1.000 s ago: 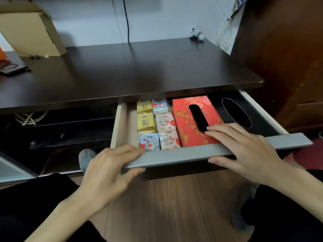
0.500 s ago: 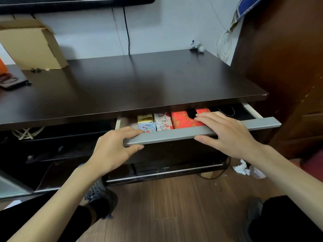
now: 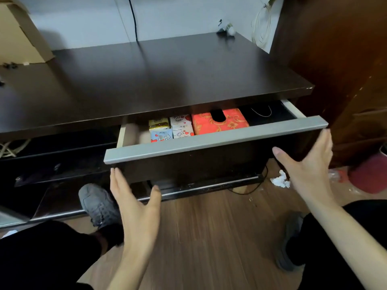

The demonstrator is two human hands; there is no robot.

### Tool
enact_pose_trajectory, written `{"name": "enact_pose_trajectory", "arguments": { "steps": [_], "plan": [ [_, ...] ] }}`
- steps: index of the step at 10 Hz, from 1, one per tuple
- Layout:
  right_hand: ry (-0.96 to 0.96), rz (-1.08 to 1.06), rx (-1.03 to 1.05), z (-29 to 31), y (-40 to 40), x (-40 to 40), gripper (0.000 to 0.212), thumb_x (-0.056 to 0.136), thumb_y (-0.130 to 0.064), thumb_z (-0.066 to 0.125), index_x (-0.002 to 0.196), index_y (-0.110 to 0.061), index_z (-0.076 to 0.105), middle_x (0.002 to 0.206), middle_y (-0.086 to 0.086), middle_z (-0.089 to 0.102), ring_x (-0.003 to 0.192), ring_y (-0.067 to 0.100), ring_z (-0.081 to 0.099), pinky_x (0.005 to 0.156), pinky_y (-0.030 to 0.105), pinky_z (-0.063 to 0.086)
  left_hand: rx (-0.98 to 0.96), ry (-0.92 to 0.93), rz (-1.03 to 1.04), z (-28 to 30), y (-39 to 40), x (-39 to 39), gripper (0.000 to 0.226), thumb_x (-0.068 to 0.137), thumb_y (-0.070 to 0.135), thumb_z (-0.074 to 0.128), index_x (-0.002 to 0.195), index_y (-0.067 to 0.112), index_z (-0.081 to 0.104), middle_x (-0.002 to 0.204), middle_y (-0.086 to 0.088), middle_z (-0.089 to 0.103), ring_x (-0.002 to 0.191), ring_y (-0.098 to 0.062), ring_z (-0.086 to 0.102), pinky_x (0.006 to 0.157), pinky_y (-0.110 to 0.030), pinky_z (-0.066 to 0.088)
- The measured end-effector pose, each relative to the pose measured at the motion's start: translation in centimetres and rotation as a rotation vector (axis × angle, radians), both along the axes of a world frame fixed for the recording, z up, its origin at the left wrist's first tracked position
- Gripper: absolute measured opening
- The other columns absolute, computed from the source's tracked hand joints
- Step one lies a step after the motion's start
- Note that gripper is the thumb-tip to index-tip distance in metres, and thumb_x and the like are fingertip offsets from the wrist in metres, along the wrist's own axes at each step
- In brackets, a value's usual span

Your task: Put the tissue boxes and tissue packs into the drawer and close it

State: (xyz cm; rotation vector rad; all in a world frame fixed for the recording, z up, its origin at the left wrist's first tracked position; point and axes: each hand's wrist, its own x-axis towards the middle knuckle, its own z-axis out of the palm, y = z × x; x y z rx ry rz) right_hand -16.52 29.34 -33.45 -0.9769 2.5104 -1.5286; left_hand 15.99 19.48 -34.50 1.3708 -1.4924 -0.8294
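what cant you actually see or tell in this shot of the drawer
- Back part of the drawer: head view, hidden under the desk top.
- Black tissue box: mostly covered by the desk top, only a dark strip shows.
- Tissue packs: print too small to read; back rows hidden.
- Left hand and right hand: open; whether they touch the drawer front is unclear.

**Drawer layout**

Drawer [image 3: 215,141] sticks partly out from under the desktop [image 3: 157,80]. In it, left to right: tissue packs [image 3: 170,128], tissue box [image 3: 219,122], second tissue box [image 3: 266,115]. Cardboard box [image 3: 18,36] on desktop, back left.
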Motion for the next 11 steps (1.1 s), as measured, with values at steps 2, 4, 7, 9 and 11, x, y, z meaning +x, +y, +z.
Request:
{"name": "enact_pose_trajectory", "arguments": {
  "steps": [2,4,7,9,11],
  "plan": [
    [0.064,0.016,-0.070,-1.6,-3.6,1.3,0.120,0.090,-0.050,0.075,0.165,-0.011,-0.010,0.175,0.010,-0.013,0.160,0.026,-0.007,0.127,0.038,0.004,0.008,-0.094,-0.064,-0.8,-1.2,-2.5,0.093,0.095,0.017,0.061,0.159,0.022,-0.006,0.161,0.011,-0.032,0.144,0.005,-0.011,0.097,0.003,0.002],
    [0.070,0.033,-0.083,-2.4,-7.7,2.2,0.114,0.094,-0.048,0.071,0.165,-0.006,-0.008,0.174,0.013,-0.018,0.160,0.030,-0.008,0.127,0.041,0.007,-0.062,-0.179,-0.059,-1.0,-4.2,-4.2,0.090,0.095,0.010,0.059,0.159,0.016,-0.004,0.160,0.005,-0.035,0.151,-0.012,0.004,0.088,0.010,0.010],
    [0.090,0.084,-0.017,-2.1,-13.3,0.0,0.104,0.098,-0.043,0.068,0.165,-0.003,-0.002,0.174,0.013,-0.017,0.161,0.030,-0.004,0.124,0.033,0.006,-0.122,-0.360,-0.096,-1.4,-10.4,-6.0,0.089,0.092,0.009,0.062,0.159,0.008,0.004,0.163,-0.001,-0.030,0.152,-0.030,0.005,0.117,-0.039,0.025],
    [0.133,0.111,0.058,-2.3,-14.0,-0.6,0.096,0.100,-0.026,0.070,0.165,-0.003,0.003,0.174,0.011,-0.015,0.161,0.028,-0.001,0.117,0.024,0.006,-0.090,-0.399,-0.162,-1.1,-11.6,-5.7,0.088,0.093,0.013,0.063,0.159,0.010,0.005,0.163,0.004,-0.031,0.149,-0.033,0.020,0.111,-0.041,0.034],
    [-0.135,0.280,0.019,-0.6,-10.6,-1.6,0.069,0.102,-0.015,0.065,0.162,-0.022,0.032,0.172,0.002,0.023,0.156,0.019,0.026,0.120,0.031,0.026,0.027,-0.402,-0.263,1.0,-11.9,-3.3,0.073,0.096,0.022,0.059,0.158,0.021,0.020,0.168,0.004,-0.006,0.144,-0.034,0.034,0.112,-0.038,0.032]
  ]
}}
